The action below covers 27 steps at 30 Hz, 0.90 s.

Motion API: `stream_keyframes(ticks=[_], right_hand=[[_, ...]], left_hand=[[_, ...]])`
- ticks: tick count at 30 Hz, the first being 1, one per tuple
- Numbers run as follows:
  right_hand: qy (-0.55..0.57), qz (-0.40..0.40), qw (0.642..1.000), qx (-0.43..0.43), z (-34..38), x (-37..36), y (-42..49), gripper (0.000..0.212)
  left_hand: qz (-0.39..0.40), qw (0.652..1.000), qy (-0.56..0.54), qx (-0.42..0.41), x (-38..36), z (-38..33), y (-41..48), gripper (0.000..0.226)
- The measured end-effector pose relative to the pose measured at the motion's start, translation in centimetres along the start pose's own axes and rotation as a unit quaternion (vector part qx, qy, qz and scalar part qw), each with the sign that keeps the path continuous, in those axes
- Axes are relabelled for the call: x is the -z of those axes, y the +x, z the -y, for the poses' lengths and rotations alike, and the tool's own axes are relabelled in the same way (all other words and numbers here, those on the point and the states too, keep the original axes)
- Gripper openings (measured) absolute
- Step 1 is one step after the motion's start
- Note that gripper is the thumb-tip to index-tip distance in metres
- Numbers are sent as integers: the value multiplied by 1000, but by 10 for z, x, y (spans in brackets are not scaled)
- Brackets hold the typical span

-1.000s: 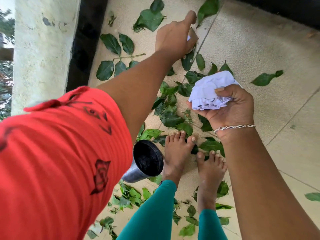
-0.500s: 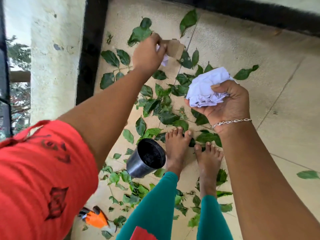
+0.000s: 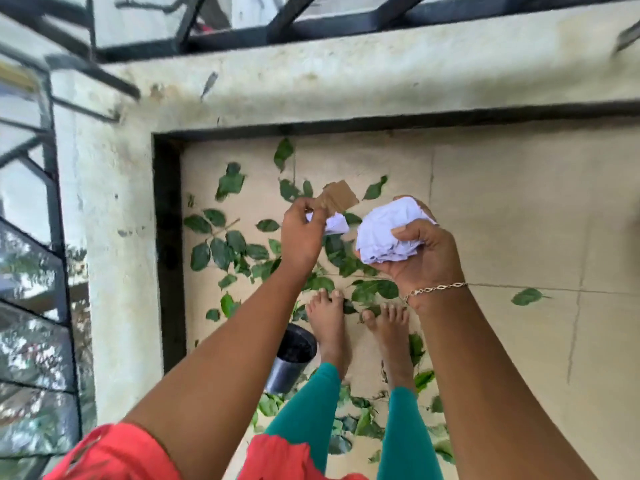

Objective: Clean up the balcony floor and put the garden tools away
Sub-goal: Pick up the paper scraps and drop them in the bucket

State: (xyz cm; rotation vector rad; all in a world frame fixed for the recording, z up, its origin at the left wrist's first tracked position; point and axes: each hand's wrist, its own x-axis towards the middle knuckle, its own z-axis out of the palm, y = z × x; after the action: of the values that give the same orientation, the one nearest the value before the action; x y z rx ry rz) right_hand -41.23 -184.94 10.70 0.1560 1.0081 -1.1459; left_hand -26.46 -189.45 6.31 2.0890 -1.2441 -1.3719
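Two lots of litter are held up: a crumpled white paper ball (image 3: 391, 233) gripped by the right hand (image 3: 424, 259), fingers curled round it, and a cardboard scrap (image 3: 338, 199) with a small paper (image 3: 336, 224) pinched by the left hand (image 3: 300, 234) just beside it. Below, green leaves (image 3: 221, 251) strew the floor (image 3: 502, 220), and a black pot (image 3: 292, 356) lies tipped by the feet.

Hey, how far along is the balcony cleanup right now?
Done: nothing looks finished. In hand: right hand grips a crumpled white paper wad; left hand pinches a torn brown cardboard piece and small white paper scrap. Left: green leaves litter the beige tiled floor; a black plastic pot lies tipped there.
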Motion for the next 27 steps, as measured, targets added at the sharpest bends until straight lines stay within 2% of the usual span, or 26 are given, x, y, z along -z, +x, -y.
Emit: stream_keyframes(ticks=[3,5,12,15,19,21,25,27], right_hand=[[30,-27,999,37,30,15,-33,32],[50,-43,995,69,51,27,-57,33],[135,-97,977,135,110,74,-127,76],[157,-110,971,145,129,97,-161,83],[179,-125,962,162,155,129,-211,75],[181,-132,957,182,170,144,-236,79],[183,-146,948,216,197,176,-271,64],[192,-157,942,228,211,192,-281,73]], left_hand=[[26,999,-6,-18,-24,-39,-24,22],[55,998,-11,-15,-43,-62,-43,15],[131,990,-5,-43,-106,-132,-111,20],[171,984,-12,-52,-135,-160,-150,20],[202,978,-40,-37,-176,-189,-207,30],[225,973,-36,-35,-196,-202,-232,30],[256,966,-14,-28,-231,-222,-269,27],[281,960,-5,-18,-249,-234,-279,27]])
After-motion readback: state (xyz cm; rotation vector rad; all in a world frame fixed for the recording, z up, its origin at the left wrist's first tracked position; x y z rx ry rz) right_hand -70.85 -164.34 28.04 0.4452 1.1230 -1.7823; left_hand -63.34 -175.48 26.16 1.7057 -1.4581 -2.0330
